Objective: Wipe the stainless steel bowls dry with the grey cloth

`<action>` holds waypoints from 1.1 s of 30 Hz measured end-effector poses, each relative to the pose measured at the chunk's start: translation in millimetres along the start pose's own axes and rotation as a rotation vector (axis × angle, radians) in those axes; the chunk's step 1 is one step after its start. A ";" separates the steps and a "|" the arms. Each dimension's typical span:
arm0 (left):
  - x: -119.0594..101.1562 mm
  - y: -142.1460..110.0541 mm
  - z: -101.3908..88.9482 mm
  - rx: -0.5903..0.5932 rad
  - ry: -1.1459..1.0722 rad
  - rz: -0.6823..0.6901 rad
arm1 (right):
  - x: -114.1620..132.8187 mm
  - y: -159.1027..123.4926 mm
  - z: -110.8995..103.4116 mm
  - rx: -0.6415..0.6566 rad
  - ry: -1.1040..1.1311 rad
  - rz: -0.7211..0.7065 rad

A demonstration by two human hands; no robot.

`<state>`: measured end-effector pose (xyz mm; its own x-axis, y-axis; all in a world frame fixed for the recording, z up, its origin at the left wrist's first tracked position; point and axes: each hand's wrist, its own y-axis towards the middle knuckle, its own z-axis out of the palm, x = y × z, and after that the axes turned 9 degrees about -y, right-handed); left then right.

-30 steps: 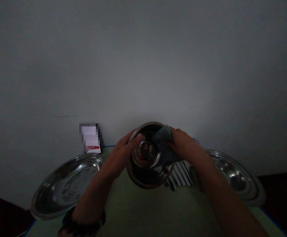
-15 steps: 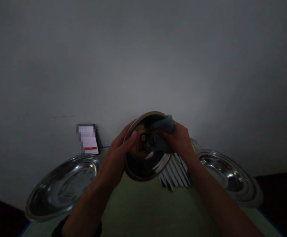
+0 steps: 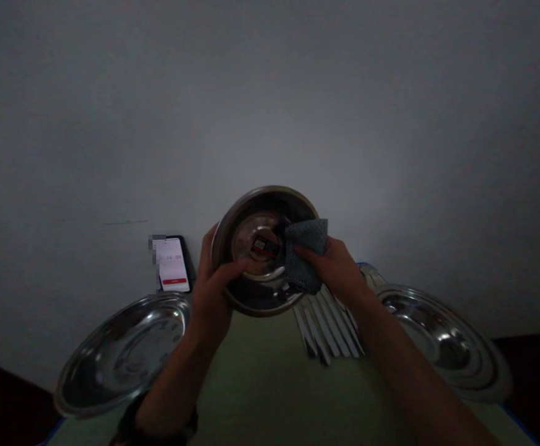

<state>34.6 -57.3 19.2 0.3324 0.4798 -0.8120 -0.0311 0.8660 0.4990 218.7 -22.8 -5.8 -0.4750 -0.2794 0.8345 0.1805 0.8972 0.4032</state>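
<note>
A round metal bowl is held up above the table, its inside facing me. A dark sticker with a red stripe is on its bottom. My left hand grips the bowl's left side, thumb over the rim on the inside and fingers behind. In my right hand is a folded grey-blue cloth, pinched between thumb and fingers against the bowl's right inner wall and rim. Part of the bowl is hidden behind the cloth.
One shiny metal basin stands on the left, and stacked metal basins on the right. Several table knives lie on the green table under my right hand. A phone leans against the wall.
The bowl has turned, its sticker now lying more sideways, and has moved up and left with my left hand. The cloth looks more spread out on the right side of the bowl.
</note>
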 end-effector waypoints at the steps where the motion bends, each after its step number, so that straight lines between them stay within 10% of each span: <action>1: -4.1 2.7 -3.2 0.002 -0.018 -0.014 | 2.9 0.9 -8.3 -0.005 -0.125 -0.076; 7: -12.6 9.1 -14.3 0.270 0.206 -0.209 | 23.4 -9.6 -20.1 0.157 -0.499 -0.385; 15: -12.3 7.2 -6.3 0.189 0.098 -0.330 | 26.7 -18.7 -0.6 -0.384 -0.437 -0.489; 23: -15.1 2.0 -3.5 0.243 0.316 -0.196 | 12.3 -14.5 8.5 -0.286 -0.527 -0.542; 33: -25.0 -1.6 3.6 0.037 0.101 0.005 | -4.7 -16.2 50.0 -0.332 0.296 0.081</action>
<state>29.7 -71.3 39.8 0.2358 0.4978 -0.8346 0.0028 0.8585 0.5128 174.9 -18.9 -35.1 -0.1897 -0.3417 0.9205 0.4969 0.7752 0.3901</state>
